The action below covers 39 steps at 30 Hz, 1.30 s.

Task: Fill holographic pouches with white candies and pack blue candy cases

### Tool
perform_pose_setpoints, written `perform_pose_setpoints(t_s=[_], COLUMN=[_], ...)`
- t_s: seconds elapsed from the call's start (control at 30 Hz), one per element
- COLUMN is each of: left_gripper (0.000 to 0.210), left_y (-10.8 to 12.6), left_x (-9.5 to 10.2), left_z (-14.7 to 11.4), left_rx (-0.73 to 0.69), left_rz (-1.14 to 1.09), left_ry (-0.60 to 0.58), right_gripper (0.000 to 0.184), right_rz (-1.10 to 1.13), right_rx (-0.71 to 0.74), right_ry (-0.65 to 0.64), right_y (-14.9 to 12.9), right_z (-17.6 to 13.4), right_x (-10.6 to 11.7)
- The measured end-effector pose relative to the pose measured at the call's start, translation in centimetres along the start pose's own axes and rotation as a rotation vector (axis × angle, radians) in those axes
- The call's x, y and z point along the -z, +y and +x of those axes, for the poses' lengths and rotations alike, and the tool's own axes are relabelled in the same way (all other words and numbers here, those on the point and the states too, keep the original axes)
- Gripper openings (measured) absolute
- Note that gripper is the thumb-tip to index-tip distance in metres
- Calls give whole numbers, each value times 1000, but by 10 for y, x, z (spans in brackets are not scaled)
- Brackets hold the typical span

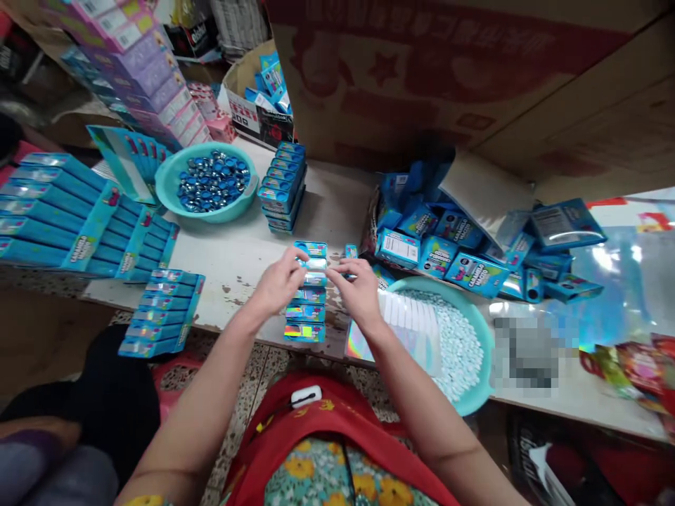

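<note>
A short column of small blue printed boxes (306,313) lies in front of me, with shiny patches on the nearer ones. At its far part, my left hand (279,282) bends its fingers together at the left edge of a box. From the other side, my right hand (359,289) pinches thumb and forefinger at the column's right edge. A pale glossy strip (316,264) shows between the fingertips; whether either hand grips it is unclear. Beyond my right hand lies a single small blue box (351,250). Shiny clear sheets (395,327) lie beside my right wrist.
A turquoise basin (164,191) of blue-silver discs stands left of stacked blue boxes (283,184). On the right, a basin (488,379) holds pale pellets, below piled blue packets (477,273). Tall cartons (380,77) stand behind. Display boxes (79,218) fill the left; another person's leg (113,379) is nearby.
</note>
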<state>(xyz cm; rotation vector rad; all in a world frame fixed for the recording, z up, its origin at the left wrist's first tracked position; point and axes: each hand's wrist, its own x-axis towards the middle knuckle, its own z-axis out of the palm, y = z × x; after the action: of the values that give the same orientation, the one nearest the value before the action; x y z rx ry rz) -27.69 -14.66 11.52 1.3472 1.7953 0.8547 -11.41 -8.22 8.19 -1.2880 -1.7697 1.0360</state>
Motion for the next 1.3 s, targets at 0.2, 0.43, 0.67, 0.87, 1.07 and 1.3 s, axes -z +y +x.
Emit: perform_pose_setpoints(t_s=[0.2, 0.43, 0.67, 0.87, 1.07, 1.3], left_gripper=[14, 18, 26, 30, 26, 22], left_y=[-60, -92, -32, 51, 16, 18], left_x=[17, -14, -9, -135, -197, -201], left_z=[33, 33, 5, 17, 52, 52], left_rx=[26, 167, 211, -157, 44, 96], left_rz=[-164, -186, 340, 458, 602, 493], left_ry=[-8, 28, 413, 76, -47, -12], right_gripper=[11, 28, 20, 23, 36, 30], right_rz=[-171, 43, 268, -103, -518, -652], right_rx=[34, -180, -118, -57, 203, 307], right_ry=[17, 95, 62, 324, 61, -67], right_y=[9, 33, 41, 116, 154, 154], right_z=[25, 27, 3, -39, -35, -52], right_x=[-61, -73, -18, 71, 89, 89])
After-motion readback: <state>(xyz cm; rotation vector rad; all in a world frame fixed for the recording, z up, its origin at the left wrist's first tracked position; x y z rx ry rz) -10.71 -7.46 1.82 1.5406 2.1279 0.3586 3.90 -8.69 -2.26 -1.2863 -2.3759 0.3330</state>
